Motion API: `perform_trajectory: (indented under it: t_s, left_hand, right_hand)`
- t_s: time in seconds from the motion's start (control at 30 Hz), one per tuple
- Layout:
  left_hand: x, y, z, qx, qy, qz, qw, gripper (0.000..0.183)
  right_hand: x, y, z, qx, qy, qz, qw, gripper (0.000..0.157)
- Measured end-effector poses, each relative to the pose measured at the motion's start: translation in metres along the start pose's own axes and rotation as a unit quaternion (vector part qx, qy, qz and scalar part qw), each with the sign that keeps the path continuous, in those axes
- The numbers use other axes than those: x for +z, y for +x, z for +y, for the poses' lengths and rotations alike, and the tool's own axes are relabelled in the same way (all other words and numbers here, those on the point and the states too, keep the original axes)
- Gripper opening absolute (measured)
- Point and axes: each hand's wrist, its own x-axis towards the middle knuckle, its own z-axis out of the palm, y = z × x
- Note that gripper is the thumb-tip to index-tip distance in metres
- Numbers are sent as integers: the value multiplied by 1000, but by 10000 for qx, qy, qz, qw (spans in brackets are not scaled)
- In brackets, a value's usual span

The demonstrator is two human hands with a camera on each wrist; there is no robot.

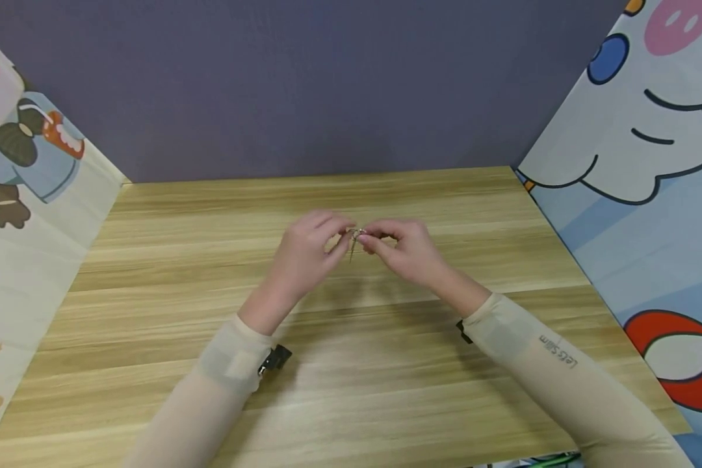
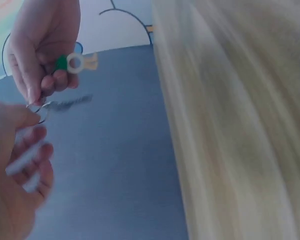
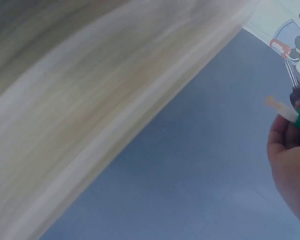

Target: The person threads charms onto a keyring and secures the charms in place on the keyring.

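Above the wooden table, my left hand (image 1: 309, 250) and right hand (image 1: 408, 252) meet at a small metal key ring (image 2: 42, 112). Thumb and finger of the left hand pinch the ring, its other fingers loosely bent in the left wrist view. The right hand's thumb and fingertips pinch the ring from the other side. A key (image 1: 353, 250) hangs from the ring, blurred in the left wrist view. Against the right hand's curled fingers sits a small green, white and beige charm (image 2: 76, 63), also sticking out in the right wrist view. Fingers hide how the charm is attached.
The wood-grain table (image 1: 351, 390) spreads beneath both hands. A dark purple-grey wall (image 1: 327, 84) stands behind it, with cartoon-printed panels at the left (image 1: 52, 214) and right (image 1: 637, 227). Part of a green item (image 1: 552, 460) shows at the bottom edge.
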Motion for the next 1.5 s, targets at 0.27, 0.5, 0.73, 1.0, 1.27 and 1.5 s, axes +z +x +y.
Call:
perform_trajectory:
  t_s: [0.27, 0.5, 0.73, 1.0, 1.27, 1.5]
  left_hand:
    - [-5, 5, -1, 1250, 481, -101, 9909, 9]
    - [-5, 5, -1, -322, -1178, -399, 9917, 8]
    - [-5, 6, 2, -1930, -2244, -419, 9543, 7]
    - [0, 5, 1, -2877, -3391, -311, 8952, 6]
    - [1, 2, 0, -3238, -4378, -137, 8387, 12]
    - [-1, 0, -3, -3086, -4311, -370, 8470, 10]
  right_hand:
    - [-10, 3, -1, -59, -144, -311, 9994, 11]
    - [-11, 3, -2, 46, 77, -141, 9999, 14]
    - [-7, 6, -4, 348, 598, 70, 9976, 14]
    - [-2, 2, -3, 991, 1204, 310, 9873, 16]
    - [-1, 1, -5, 1491, 1734, 349, 9729, 19]
    - [-3, 2, -4, 1602, 1711, 169, 9720, 21]
